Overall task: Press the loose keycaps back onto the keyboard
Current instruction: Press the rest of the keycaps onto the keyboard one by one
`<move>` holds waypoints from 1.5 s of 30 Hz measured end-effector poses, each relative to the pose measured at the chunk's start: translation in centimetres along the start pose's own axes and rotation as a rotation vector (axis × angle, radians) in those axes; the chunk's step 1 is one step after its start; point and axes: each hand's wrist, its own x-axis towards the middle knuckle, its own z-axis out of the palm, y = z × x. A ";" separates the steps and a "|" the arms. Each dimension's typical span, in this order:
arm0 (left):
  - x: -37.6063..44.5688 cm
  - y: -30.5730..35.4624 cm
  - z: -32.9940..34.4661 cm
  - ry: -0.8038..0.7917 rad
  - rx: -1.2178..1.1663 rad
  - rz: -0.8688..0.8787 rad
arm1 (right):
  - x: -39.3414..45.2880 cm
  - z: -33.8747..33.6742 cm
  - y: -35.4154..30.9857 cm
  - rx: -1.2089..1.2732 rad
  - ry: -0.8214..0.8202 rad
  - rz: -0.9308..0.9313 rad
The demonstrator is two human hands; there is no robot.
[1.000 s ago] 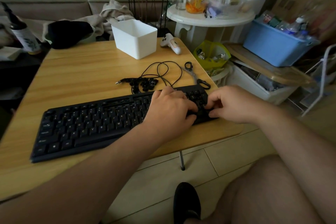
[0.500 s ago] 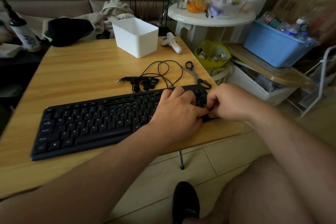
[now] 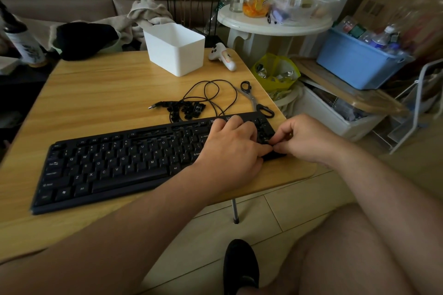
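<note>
A black keyboard (image 3: 115, 163) lies across the wooden table (image 3: 96, 93), with a few empty key slots in its upper rows. My left hand (image 3: 230, 148) rests flat on the keyboard's right part, fingers spread over the keys and thumb reaching toward the number pad. My right hand (image 3: 309, 139) sits at the keyboard's lower right corner, its curled fingertips and thumb pinching a small keycap against the number pad; the cap itself is mostly hidden. A pile of loose black keycaps (image 3: 189, 110) lies just behind the keyboard.
The keyboard's black cable (image 3: 211, 91) loops behind the keycaps, with scissors (image 3: 254, 100) at the table's right edge. A white bin (image 3: 175, 48) and a white controller (image 3: 223, 57) stand at the back. A round side table (image 3: 275, 24) and blue crate (image 3: 354, 64) are to the right.
My left hand has slid a little to the right over the keyboard, its thumb now meeting my right fingertips. My right hand stays at the number pad's corner.
</note>
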 end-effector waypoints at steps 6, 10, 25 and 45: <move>0.1 -0.1 0.3 0.018 0.028 0.009 | -0.1 0.1 -0.1 -0.064 -0.007 -0.049; -0.1 0.0 0.5 0.008 0.030 0.014 | 0.1 0.4 -0.2 -0.137 0.016 -0.045; 1.6 -5.0 -2.1 -0.039 -0.039 -0.306 | -0.1 0.3 -0.4 -0.051 0.040 -0.046; 2.6 -13.3 -1.9 -0.154 0.059 -0.467 | 7.8 4.8 -8.9 0.181 0.172 -0.247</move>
